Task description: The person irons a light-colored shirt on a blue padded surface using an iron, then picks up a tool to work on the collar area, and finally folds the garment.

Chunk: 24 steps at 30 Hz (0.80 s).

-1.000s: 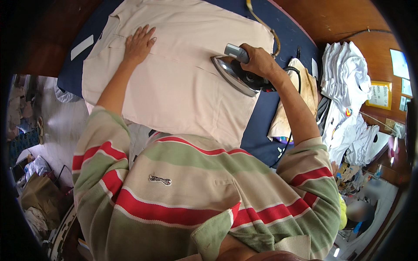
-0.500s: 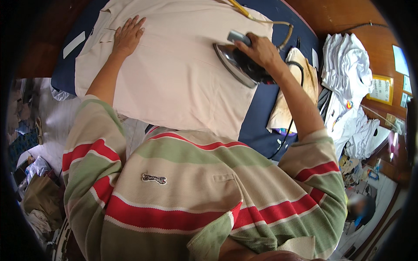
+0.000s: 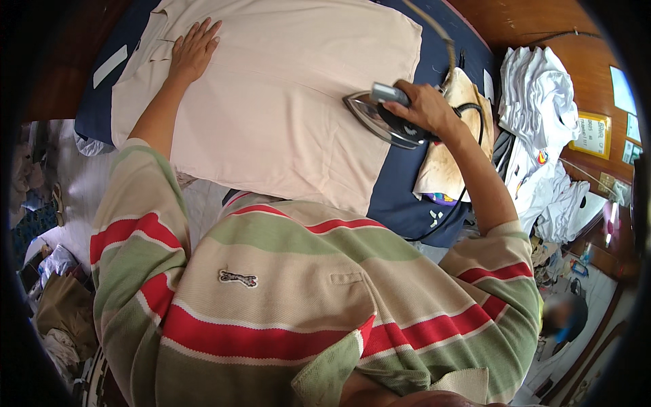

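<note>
Fabric of a striped polo shirt (image 3: 244,305), beige, green and red, fills the near part of the view, worn by the person at work. Just beyond it, a pale pinkish-beige garment (image 3: 271,122) lies spread over a navy-covered table (image 3: 400,173), its near edge reaching down to the wearer's front. The garment looks thin and soft; much of it lies smooth, with faint vertical ripples toward the lower right and small gathered folds at the upper left. Across its right edge sits an iron (image 3: 388,125), partly over the garment and partly over the navy cover, with a shiny metal rim, a dark body and a grey handle; its tip points up and to the left, and I cannot tell how firmly it presses. The right hand (image 3: 430,108) has its fingers wrapped around that handle. To the right lies a folded tan cloth (image 3: 444,163) with brown stains. Farther up, the left hand (image 3: 193,54) rests palm down on the garment, fingers slightly spread and pinching nothing. A white strip (image 3: 110,66) lies beyond the garment's left edge. White shirts (image 3: 539,102) hang bunched at right, before a brown wall (image 3: 542,17).
</note>
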Available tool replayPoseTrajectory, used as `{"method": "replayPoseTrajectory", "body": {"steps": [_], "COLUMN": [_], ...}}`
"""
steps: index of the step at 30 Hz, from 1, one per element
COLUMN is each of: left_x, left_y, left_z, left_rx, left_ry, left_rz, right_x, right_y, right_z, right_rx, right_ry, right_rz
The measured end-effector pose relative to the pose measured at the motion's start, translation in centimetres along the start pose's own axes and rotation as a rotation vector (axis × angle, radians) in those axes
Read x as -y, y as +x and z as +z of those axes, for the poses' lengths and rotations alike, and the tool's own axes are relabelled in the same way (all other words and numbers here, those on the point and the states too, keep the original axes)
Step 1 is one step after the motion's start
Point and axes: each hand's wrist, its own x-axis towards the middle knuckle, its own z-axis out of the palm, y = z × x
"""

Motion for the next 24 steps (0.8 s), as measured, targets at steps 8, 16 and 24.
{"method": "replayPoseTrajectory", "body": {"steps": [8,16,24], "left_x": [-0.6,-0.5,-0.4], "left_y": [-0.1,0.1,-0.1], "left_z": [-0.7,-1.0,-0.9], "left_rx": [0.035,0.041,0.034], "left_ry": [0.024,0.013,-0.032], "left_rz": [-0.045,-0.039,-0.021], "right_x": [-1.3,0.5,0.2], "right_y": [0.7,6.3,6.2], "right_z": [0.8,0.2,0.1], "right_rx": [-0.258,-0.248,-0.201], "right_ry": [0.184,0.071,0.129], "right_rz": [0.202,0.167,0.188]}}
